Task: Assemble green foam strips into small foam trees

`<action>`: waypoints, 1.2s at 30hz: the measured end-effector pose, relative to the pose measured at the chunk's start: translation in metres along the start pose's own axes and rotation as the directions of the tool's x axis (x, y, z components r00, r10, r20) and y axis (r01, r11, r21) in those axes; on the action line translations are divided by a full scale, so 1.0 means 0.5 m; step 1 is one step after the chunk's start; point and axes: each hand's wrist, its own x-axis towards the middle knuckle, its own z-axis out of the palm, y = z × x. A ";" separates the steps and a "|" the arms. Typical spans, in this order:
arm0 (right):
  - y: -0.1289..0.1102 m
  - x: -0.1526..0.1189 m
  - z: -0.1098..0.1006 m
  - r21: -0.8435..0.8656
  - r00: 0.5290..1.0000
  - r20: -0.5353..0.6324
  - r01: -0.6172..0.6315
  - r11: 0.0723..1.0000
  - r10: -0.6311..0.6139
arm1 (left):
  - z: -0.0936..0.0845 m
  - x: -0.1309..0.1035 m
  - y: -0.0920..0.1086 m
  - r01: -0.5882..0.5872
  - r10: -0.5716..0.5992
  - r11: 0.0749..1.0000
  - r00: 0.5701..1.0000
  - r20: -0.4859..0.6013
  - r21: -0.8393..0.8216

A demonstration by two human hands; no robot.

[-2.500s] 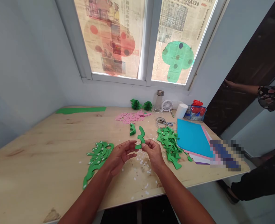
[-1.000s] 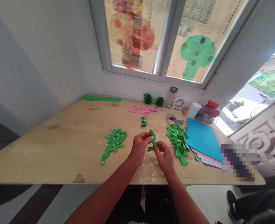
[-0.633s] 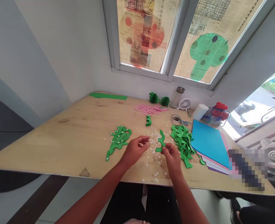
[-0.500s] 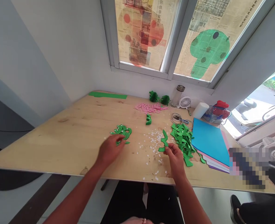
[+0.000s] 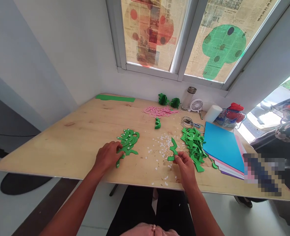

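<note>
A wavy green cut-out [image 5: 173, 146], foam or thick paper, is pinched between the thumb and fingers of my right hand [image 5: 185, 168], just over the table. My left hand [image 5: 108, 155] is at the near-left edge of a heap of curved green cut-outs [image 5: 129, 139] dotted with small white squares. Its thumb and fingers close on a green cut-out [image 5: 120, 160] there, partly hidden by the fingers. Small white paper bits [image 5: 163, 146] lie scattered between my hands. Farther back stands a small stack of wavy green pieces [image 5: 157, 123].
Green offcuts [image 5: 194, 147] are heaped right of my right hand, beside coloured sheets [image 5: 222, 147]. Behind lie pink cut-outs [image 5: 158, 111], scissors [image 5: 196, 125], a glass bottle [image 5: 188, 98], a small fan [image 5: 196, 105] and a white roll [image 5: 213, 113]. A person in dark clothes [image 5: 278, 147] is at the right.
My left hand has shifted left across the heap, and green pieces at its near edge now lie differently. My right hand keeps its cut-out. The person at the right shows more.
</note>
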 end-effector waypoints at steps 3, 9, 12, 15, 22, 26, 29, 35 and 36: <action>0.001 0.000 0.005 0.017 1.000 0.012 -0.015 1.000 0.015 | -0.002 -0.009 0.006 0.009 -0.010 0.999 1.000 -0.019 -0.045; -0.001 0.000 0.010 0.025 1.000 0.013 -0.024 0.999 0.024 | -0.005 -0.019 0.010 0.060 -0.073 0.969 0.996 -0.046 -0.238; -0.004 0.001 0.010 0.044 0.999 0.000 -0.034 0.998 0.034 | -0.011 -0.015 0.012 0.089 -0.109 0.920 0.994 -0.030 -0.382; -0.005 0.004 0.010 0.094 0.998 -0.003 -0.066 0.993 0.066 | -0.018 -0.007 0.022 0.077 -0.129 0.883 0.988 -0.081 -0.464; -0.007 0.006 0.013 0.236 0.993 0.024 -0.121 0.964 0.119 | -0.006 0.016 0.050 0.035 -0.140 0.758 0.984 -0.110 -0.652; -0.015 -0.001 0.016 0.253 0.993 0.025 -0.122 0.960 0.120 | 0.010 0.028 0.060 0.077 -0.178 0.753 0.980 -0.089 -0.654; -0.021 -0.004 0.020 0.256 0.992 0.034 -0.128 0.958 0.124 | 0.010 0.033 0.070 0.092 -0.215 0.744 0.971 -0.106 -0.661; -0.029 -0.007 0.032 0.325 0.990 0.037 -0.140 0.935 0.136 | -0.009 0.014 0.115 -0.044 -0.177 0.772 0.944 -0.280 -0.634; -0.031 -0.009 0.035 0.345 0.988 0.049 -0.153 0.926 0.145 | -0.007 0.007 0.125 -0.075 -0.140 0.780 0.946 -0.291 -0.621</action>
